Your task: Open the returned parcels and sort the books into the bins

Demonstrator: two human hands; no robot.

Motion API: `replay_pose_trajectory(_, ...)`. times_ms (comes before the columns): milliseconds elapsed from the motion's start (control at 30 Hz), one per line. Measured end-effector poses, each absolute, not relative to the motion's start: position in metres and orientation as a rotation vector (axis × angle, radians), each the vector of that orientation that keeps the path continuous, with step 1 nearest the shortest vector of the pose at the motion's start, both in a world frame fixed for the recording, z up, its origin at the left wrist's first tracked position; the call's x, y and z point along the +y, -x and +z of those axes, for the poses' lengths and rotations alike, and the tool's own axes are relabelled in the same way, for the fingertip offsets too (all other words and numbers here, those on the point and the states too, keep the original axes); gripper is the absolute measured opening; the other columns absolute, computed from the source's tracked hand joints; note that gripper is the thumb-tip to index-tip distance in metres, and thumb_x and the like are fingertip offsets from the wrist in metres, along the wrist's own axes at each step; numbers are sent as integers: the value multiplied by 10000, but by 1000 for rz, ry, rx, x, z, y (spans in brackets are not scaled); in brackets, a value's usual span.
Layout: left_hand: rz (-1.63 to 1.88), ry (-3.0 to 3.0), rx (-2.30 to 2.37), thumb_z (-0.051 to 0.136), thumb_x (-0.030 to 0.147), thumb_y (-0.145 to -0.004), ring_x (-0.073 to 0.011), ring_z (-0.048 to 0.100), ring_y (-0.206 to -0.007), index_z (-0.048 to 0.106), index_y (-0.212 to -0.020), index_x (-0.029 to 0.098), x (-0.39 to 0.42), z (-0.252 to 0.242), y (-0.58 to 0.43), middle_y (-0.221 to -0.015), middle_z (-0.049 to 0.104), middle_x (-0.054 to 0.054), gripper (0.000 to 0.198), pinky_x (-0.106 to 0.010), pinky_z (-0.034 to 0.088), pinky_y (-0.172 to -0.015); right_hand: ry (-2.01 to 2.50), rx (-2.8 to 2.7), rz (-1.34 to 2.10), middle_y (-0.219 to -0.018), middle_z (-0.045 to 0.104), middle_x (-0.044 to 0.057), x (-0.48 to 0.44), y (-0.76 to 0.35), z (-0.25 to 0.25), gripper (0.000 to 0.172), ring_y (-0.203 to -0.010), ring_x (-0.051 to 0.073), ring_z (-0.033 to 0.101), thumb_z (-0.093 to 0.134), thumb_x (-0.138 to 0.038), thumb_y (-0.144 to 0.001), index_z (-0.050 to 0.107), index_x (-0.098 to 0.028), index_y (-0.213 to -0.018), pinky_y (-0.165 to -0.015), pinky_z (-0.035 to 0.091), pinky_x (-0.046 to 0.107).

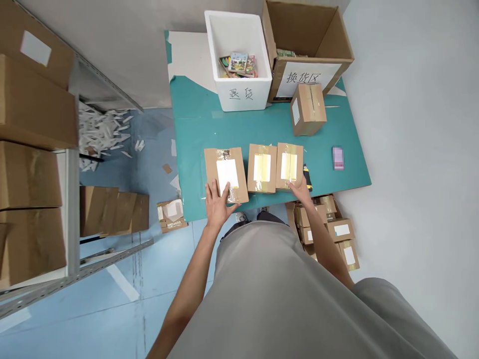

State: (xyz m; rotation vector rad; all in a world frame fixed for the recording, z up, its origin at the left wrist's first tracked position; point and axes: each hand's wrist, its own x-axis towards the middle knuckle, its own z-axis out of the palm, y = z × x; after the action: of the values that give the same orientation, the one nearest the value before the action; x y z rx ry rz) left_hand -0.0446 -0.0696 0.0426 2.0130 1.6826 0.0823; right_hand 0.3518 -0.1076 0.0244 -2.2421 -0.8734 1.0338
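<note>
Three taped cardboard boxes with white labels stand in a row along the near edge of the green table. My left hand (219,208) has its fingers spread and rests on the near edge of the left, larger box (211,167). At the right end, my right hand (300,192) grips the near right corner of a smaller box (280,172), thumb on its top and some fingers hidden at its side. Between them sits the middle box (255,185), touched by neither hand. A black and yellow box cutter (307,177) lies just right of my right hand.
On the green table (194,119) stand a white foam bin (239,94) holding small books, a large open carton (275,82), another taped box (314,117) and a phone (338,158). Boxes fill a carton on the floor (340,229) and the left shelf (71,214).
</note>
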Motion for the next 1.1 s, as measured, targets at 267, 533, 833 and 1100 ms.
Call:
replay_pose_trajectory(267, -50, -2047, 1722, 875, 732, -872, -564, -38, -1775, 495, -1773, 314, -34, 52, 25, -1948, 145, -100, 1064, -711, 312, -1364, 2043, -1101, 1112, -1650, 657, 184, -61, -371, 18, 1073, -1435, 300, 687, 746, -605, -933, 307, -150, -1800, -1212, 548, 422)
replay_pose_trajectory(533, -1, -2020, 1808, 919, 635, -853, -592, -22, -1763, 499, -1766, 294, 67, 45, -24, -1945, 152, -125, 1061, -729, 210, -1399, 2153, -1279, 1049, -1704, 580, 183, 65, -415, 3, 1032, -1480, 324, 605, 693, -567, -983, 245, -167, -1822, -1214, 512, 431)
replay_pose_trajectory(833, 47, -1930, 1847, 987, 705, -712, -623, -40, -1753, 505, -1744, 264, 193, 47, -84, -1939, 115, -196, 1221, -816, 90, -1376, 2347, -1281, 828, -1611, 453, 360, 181, -417, 7, 902, -1441, 449, 555, 484, -413, -1117, 113, -11, -1835, -1249, 417, 516)
replay_pose_trajectory(1100, 2, -1981, 1843, 910, 628, -815, -548, -41, -1779, 476, -1765, 255, 228, 45, -81, -1949, 119, -149, 1110, -715, 105, -1418, 2316, -1277, 811, -1521, 510, 314, 180, -416, 10, 912, -1380, 429, 580, 483, -510, -1121, 169, -47, -1841, -1192, 485, 550)
